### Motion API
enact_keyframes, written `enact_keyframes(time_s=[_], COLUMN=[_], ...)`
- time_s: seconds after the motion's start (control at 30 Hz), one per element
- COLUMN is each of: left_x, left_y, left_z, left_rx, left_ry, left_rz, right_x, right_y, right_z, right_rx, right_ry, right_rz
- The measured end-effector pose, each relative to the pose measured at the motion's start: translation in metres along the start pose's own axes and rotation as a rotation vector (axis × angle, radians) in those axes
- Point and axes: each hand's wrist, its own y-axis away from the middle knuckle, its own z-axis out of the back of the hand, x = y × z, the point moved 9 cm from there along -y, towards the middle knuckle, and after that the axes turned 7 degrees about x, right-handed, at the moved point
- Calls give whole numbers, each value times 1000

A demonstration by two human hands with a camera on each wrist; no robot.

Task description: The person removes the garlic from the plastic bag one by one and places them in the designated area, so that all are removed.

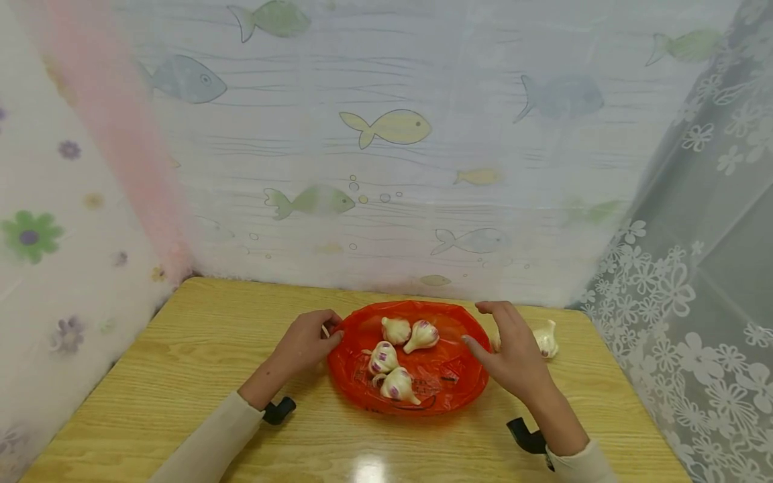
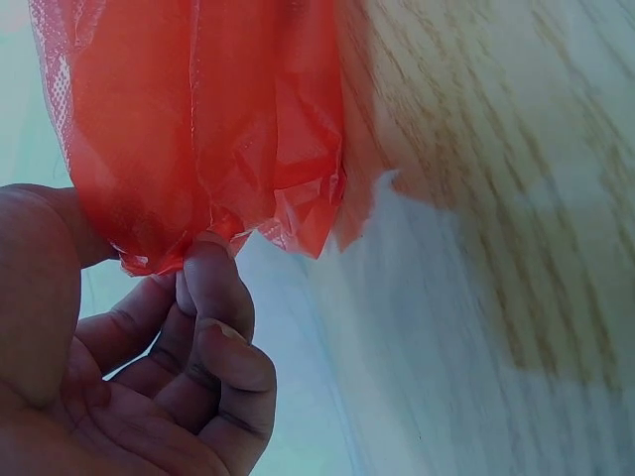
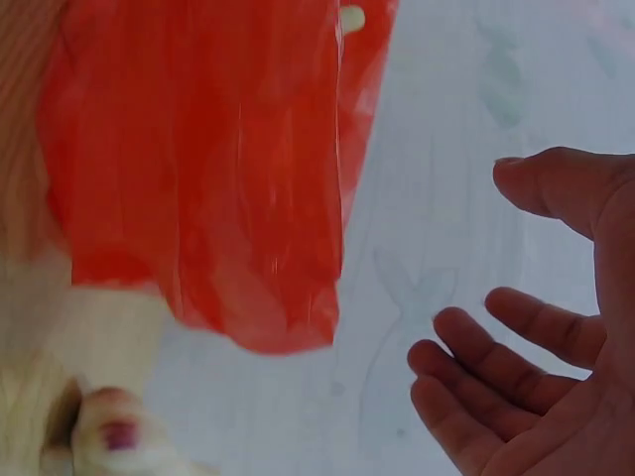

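Note:
A red plastic bag [image 1: 443,355] covers a round basket-like shape on the table, with several garlic bulbs [image 1: 398,386] lying in it. My left hand [image 1: 304,343] pinches the bag's edge at the left; in the left wrist view, thumb and forefinger grip the gathered red plastic [image 2: 198,129]. At the other side my right hand [image 1: 513,352] hovers with fingers spread and nothing between them. In the right wrist view its fingers [image 3: 476,382] stand apart from the bag [image 3: 228,178].
More garlic [image 1: 545,340] lies on the wooden table [image 1: 241,315] beyond the right hand, and a bulb [image 3: 119,431] shows at the bottom of the right wrist view. A fish-print curtain [image 1: 386,168] hangs behind the table; a lace curtain [image 1: 694,302] borders the right.

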Motion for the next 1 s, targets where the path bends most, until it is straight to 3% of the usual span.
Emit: enact_keyframes(time_s=[0.23,0.47,1.0], left_x=[1,-1,-2], left_y=[-1,-2,-1], left_z=[-1,0,0], left_rx=[9,12,16], left_ry=[17,20,21], left_rz=[11,8,7], right_x=[17,36,56], right_y=[1,3,11], right_z=[-21,-40,-75], right_rx=[77,126,276], right_ry=[-38,-56,-83], right_rz=[-3,46,42])
